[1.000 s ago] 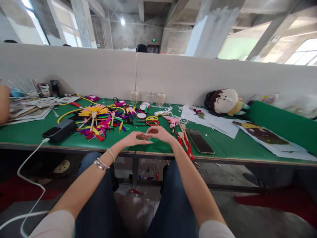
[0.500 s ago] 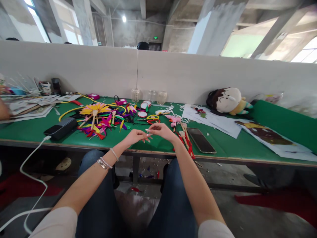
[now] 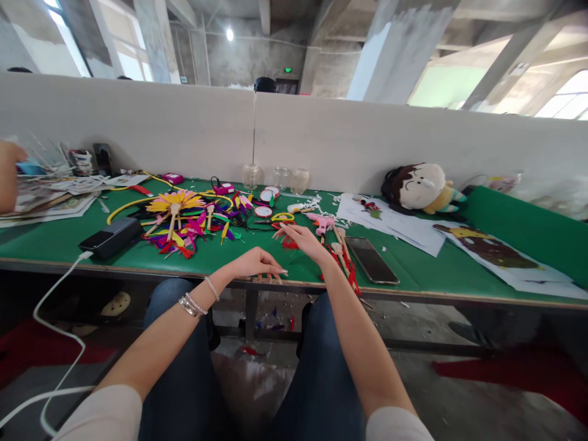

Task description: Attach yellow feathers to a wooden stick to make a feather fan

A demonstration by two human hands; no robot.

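My left hand (image 3: 256, 264) lies palm down at the front edge of the green table (image 3: 55, 242), fingers stretched out and holding nothing. My right hand (image 3: 301, 239) is further in over the table, fingers spread, its tips next to a small red piece (image 3: 289, 244). A pile of coloured feathers (image 3: 195, 225) with a yellow feather fan (image 3: 177, 203) lies left of both hands. Wooden sticks with red feathers (image 3: 345, 260) lie right beside my right wrist.
A black power bank (image 3: 110, 239) with a white cable sits at the left, a dark phone (image 3: 371, 260) at the right. A pink glue gun (image 3: 320, 222), glass jars (image 3: 275, 179), papers (image 3: 399, 225) and a plush toy (image 3: 420, 185) lie further back. Another person's hand (image 3: 7, 174) shows at the far left.
My hands, joined fingertip to fingertip in front of me, have parted. The left dropped to the table's front edge; the right moved forward toward the red piece.
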